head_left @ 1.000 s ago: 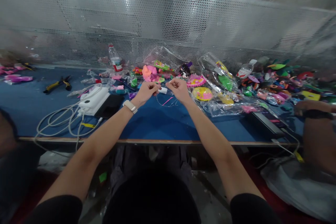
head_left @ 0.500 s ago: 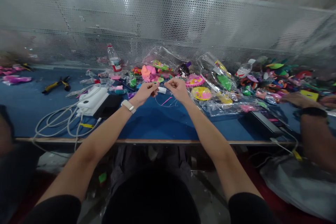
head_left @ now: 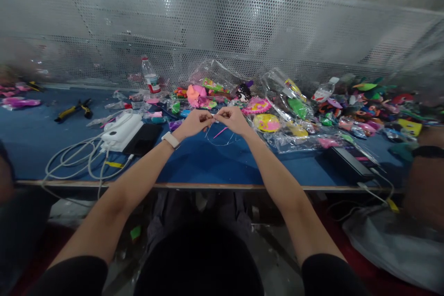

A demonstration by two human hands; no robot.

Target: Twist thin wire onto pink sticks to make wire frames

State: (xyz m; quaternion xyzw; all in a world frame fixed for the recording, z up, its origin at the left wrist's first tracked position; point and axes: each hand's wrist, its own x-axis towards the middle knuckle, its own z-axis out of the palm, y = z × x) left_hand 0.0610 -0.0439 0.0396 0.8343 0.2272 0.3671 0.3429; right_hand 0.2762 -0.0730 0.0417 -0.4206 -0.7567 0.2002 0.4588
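Over the middle of the blue worktop, my left hand (head_left: 197,122) and my right hand (head_left: 232,119) meet at the fingertips, each in a pinch. A thin clear thread (head_left: 222,144) curves down from beneath the left fingers and loops over the blue surface. What the right fingertips pinch is too small to make out. Under the hands, a narrow pink strip (head_left: 220,132) lies on the worktop. A yellow and pink oval piece (head_left: 266,123) sits to the right of my right hand, among clear plastic bags.
Left of my arm are a white power strip (head_left: 123,132), coiled white cables (head_left: 65,166), a dark phone-like slab (head_left: 144,139) and yellow-handled pliers (head_left: 73,111). A black device (head_left: 348,164) lies right. Colourful soft pieces line the back, by a perforated metal panel (head_left: 249,23). A co-worker's arm (head_left: 426,171) is at right.
My hands have come together; the gap between their fingertips has closed. At the far right, the co-worker's arm has drawn back towards the edge of view.
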